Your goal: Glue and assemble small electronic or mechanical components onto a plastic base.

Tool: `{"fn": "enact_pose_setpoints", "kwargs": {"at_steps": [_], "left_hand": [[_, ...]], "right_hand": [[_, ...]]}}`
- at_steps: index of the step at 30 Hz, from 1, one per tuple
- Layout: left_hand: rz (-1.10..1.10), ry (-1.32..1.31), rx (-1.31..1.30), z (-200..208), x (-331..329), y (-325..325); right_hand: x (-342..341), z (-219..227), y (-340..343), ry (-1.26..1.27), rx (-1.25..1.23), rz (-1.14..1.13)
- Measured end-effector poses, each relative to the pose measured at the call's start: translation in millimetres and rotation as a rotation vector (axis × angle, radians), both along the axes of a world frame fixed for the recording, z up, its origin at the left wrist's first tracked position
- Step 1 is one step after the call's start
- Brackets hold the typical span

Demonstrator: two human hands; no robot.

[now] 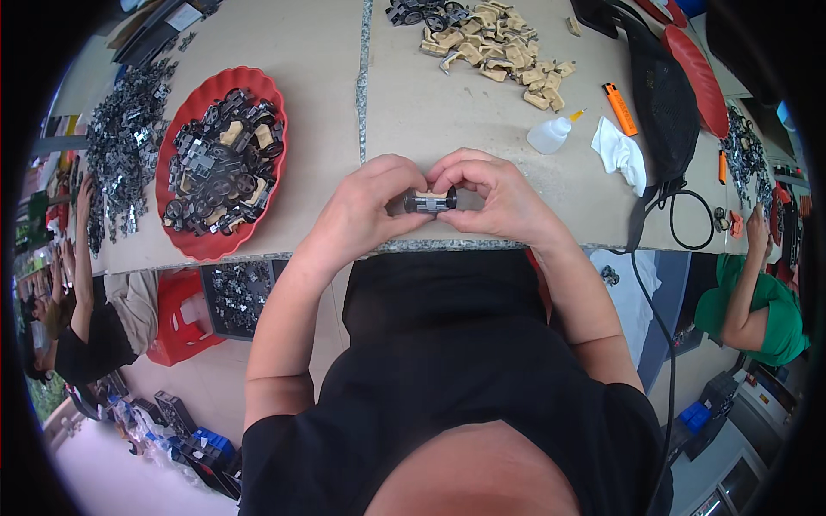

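Close to the near edge of the table, a small black-and-silver wheeled part [430, 205] with a tan piece along its top is held between both hands. Its dark round ends look like wheels. My left hand [376, 199] pinches it from the left, thumb below and fingers above. From the right, my right hand [501, 198] grips it the same way, fingers curled over the top. A red scalloped bowl [209, 249] stands left of my hands, heaped with similar dark wheeled parts [225, 155] and a few tan pieces.
Tan pieces [495, 50] lie piled at the far side, beside black wheels [428, 14]. To the right are a white dropper bottle [549, 136], a white cloth [619, 153], an orange cutter [619, 109] and a black bag [661, 107]. Co-workers [95, 340] sit either side.
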State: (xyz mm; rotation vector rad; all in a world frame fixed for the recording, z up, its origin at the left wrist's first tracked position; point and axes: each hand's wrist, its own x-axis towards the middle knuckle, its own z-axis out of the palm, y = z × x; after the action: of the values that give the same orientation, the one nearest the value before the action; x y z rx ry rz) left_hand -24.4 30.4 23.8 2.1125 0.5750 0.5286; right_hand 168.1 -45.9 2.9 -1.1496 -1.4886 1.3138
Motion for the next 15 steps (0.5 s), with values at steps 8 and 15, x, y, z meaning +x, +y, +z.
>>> {"fn": "enact_pose_setpoints", "kwargs": {"at_steps": [8, 15], "left_hand": [[-0.026, -0.118, 0.031, -19, 4, 9], [-0.028, -0.147, -0.070, -23, 3, 8]], "right_hand": [[0, -4, 6, -0.072, 0.103, -0.024], [-1, -3, 4, -0.100, 0.161, -0.035]]}}
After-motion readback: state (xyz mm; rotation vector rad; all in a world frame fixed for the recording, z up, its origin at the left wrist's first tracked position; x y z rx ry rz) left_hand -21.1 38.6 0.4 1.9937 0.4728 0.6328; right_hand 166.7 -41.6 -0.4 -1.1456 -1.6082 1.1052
